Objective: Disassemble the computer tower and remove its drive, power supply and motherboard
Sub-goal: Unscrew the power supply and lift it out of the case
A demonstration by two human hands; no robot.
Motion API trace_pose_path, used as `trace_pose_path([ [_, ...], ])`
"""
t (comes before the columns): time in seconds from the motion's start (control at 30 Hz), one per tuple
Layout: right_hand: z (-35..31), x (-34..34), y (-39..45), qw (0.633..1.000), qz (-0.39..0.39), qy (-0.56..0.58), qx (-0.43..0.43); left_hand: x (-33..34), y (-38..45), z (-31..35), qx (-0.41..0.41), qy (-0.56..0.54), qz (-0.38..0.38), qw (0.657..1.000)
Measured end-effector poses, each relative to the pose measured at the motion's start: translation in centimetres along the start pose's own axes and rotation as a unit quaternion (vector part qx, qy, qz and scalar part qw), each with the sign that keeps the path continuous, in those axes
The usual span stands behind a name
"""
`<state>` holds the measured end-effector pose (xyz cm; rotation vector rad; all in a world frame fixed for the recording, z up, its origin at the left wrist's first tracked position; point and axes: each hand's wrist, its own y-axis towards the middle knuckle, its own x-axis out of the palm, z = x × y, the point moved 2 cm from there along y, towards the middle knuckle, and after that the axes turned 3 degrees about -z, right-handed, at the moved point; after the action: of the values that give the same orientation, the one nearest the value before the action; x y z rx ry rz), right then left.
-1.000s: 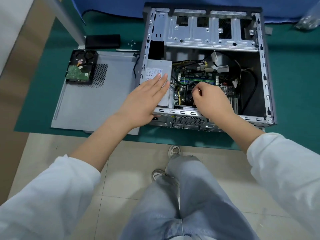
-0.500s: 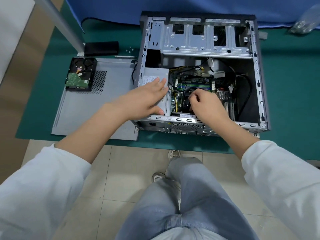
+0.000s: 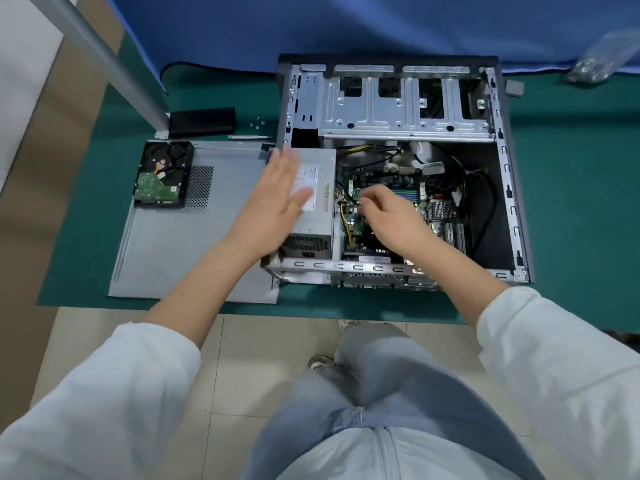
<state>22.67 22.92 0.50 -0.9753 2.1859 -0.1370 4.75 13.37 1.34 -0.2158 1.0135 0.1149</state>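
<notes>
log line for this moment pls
drive: out, on side panel | left hand: open over power supply | right hand: at motherboard

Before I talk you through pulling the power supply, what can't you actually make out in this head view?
- Left hand over the power supply: motion blur hides whether it touches the casing.
- Right hand: curled fingertips are blurred; whether they pinch a connector is unclear.
- Motherboard: the right hand hides its near part.
- Power supply label: too small and blurred to read.
- Screws on the mat: too small to count.
</notes>
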Motion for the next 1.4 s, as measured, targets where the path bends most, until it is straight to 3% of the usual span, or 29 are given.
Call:
trace_pose_path([
  [0.1,-4.1,1.5,3.1,0.993,-0.022,0.112,-0.018,0.2,1.5,-0.8,-0.146,-0.15,0.072,0.975],
  [0.2,-6.2,4.4,4.8,0.99,0.003,0.13,0.052,0.7,3.5,-0.8,-0.227,-0.266,0.078,0.934],
  [0.37,-6.0,6.7,3.7,0.987,0.148,0.059,0.019,1.6,3.6,-1.1,-0.213,-0.261,0.127,0.933],
  [0.7,-6.0,6.5,5.1,0.99,0.138,0.017,-0.009,1.7,3.3,-1.1,-0.227,-0.237,0.132,0.935],
  [0.8,-6.0,5.9,5.1,0.994,0.102,0.012,-0.022,1.7,3.2,-0.9,-0.229,-0.22,0.131,0.939],
  [0.9,-5.2,3.7,5.4,0.999,-0.005,-0.002,-0.05,1.7,3.2,-0.8,-0.236,-0.198,0.133,0.942],
  [1.0,-4.6,1.9,4.7,0.962,-0.11,-0.198,-0.155,1.7,3.4,-0.9,-0.248,-0.188,0.127,0.942],
  [1.1,-5.0,2.7,4.7,0.888,-0.112,-0.389,-0.218,1.7,3.5,-0.9,-0.258,-0.165,0.122,0.944],
  [1.4,-5.3,3.0,6.7,0.889,-0.124,-0.369,-0.24,1.9,3.3,-0.8,-0.274,-0.141,0.129,0.943],
])
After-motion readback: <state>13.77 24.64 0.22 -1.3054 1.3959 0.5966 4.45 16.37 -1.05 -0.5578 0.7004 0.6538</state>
